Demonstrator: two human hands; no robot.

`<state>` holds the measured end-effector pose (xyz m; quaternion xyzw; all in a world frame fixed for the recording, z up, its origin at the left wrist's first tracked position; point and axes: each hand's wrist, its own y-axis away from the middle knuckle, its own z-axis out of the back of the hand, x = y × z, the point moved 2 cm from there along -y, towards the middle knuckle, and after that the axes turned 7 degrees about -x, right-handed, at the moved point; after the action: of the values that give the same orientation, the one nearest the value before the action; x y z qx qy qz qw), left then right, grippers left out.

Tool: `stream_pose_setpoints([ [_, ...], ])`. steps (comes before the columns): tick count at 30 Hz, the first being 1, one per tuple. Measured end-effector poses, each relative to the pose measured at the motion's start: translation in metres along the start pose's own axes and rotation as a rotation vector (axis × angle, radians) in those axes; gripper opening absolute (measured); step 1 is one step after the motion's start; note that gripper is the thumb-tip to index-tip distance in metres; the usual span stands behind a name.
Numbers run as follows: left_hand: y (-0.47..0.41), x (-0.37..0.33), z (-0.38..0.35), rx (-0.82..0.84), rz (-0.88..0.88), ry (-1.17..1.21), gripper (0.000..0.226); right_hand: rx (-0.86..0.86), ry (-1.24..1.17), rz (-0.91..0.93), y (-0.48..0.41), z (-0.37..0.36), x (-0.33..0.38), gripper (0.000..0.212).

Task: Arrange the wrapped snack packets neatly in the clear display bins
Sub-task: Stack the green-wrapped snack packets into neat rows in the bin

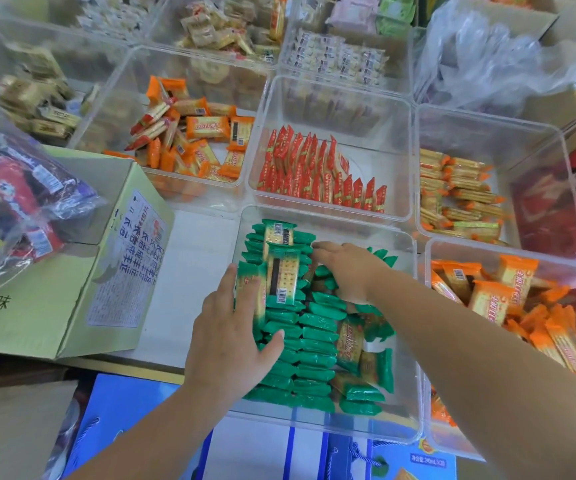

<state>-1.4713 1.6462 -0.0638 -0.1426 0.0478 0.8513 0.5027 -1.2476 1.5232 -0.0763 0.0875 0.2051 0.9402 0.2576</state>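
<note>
A clear bin (406, 403) in front of me holds green wrapped snack packets (314, 344), most stacked on edge in two rows, a few loose at the right. My left hand (234, 334) presses flat against the left side of the left row, fingers spread over the packets. My right hand (347, 271) reaches into the bin's far middle, palm down, with its fingers curled among the green packets; I cannot tell whether it grips one. Two packets (281, 271) lie face up on top of the left row.
Neighbouring clear bins hold red packets (317, 174), orange packets (193, 133) at the far left, and orange packets (508, 296) at the right. An open cardboard box (71, 271) stands to the left, with a plastic bag of snacks (12, 202) in it.
</note>
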Motion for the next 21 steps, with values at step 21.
stream_pose_setpoints([
  [21,0.000,-0.002,0.003,0.009,-0.014,-0.016,0.082,-0.188,-0.356,-0.090,0.018,0.021,-0.016,0.070],
])
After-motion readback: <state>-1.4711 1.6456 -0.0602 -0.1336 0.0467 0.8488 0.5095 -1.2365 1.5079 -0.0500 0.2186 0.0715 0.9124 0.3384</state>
